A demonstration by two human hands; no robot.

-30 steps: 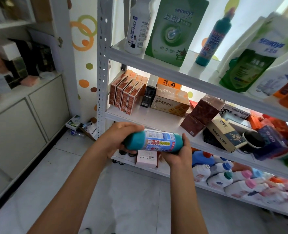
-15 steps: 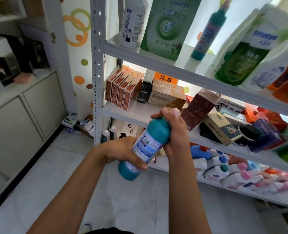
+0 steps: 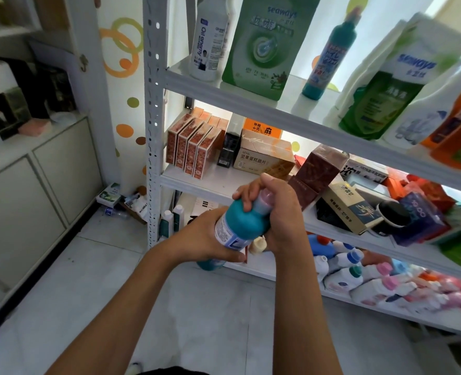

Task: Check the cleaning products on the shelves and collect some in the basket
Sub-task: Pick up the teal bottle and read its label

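I hold a teal cleaner bottle with a pink cap in front of the white metal shelf unit. My left hand wraps its labelled body from below. My right hand grips the neck and cap at the top. The bottle stands nearly upright, tilted slightly to the right. A matching teal bottle stands on the top shelf between a green refill pouch and more pouches. A white spray bottle stands at the left of that shelf. No basket is in view.
The middle shelf carries red boxes, a beige carton and brown boxes. Several white detergent bottles lie on the lowest shelf. White cabinets run along the left wall; small litter lies on the tiled floor.
The bottle went from lying horizontal between my hands to nearly upright. My right hand moved up onto its cap, and my left hand slid under its body.
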